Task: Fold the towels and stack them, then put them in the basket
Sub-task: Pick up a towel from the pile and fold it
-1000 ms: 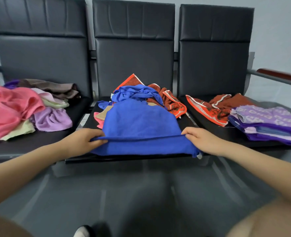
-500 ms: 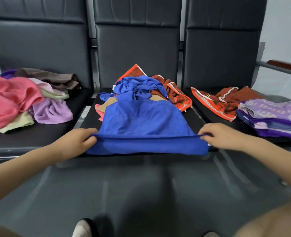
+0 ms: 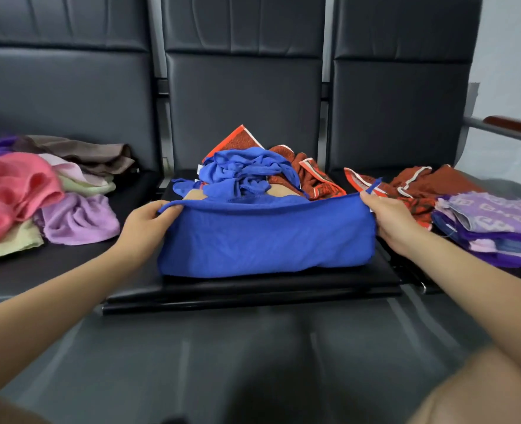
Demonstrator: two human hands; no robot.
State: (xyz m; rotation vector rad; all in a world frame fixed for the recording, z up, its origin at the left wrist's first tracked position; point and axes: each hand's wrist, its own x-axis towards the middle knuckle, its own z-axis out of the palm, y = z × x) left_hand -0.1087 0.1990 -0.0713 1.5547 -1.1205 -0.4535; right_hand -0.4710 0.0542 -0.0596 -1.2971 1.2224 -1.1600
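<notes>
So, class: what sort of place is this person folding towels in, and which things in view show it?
Probably a waiting area or corridor: a row of joined black padded seats, a metal armrest at the end, and a plain wall behind.

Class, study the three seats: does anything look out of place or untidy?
Only the purple stack on the right seat is folded. Crumpled towels heap the left seat, and a bunched blue towel sits mid-seat.

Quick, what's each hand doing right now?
Left hand: pinches the blue towel at its left corner.
Right hand: pinches its right corner.
</notes>
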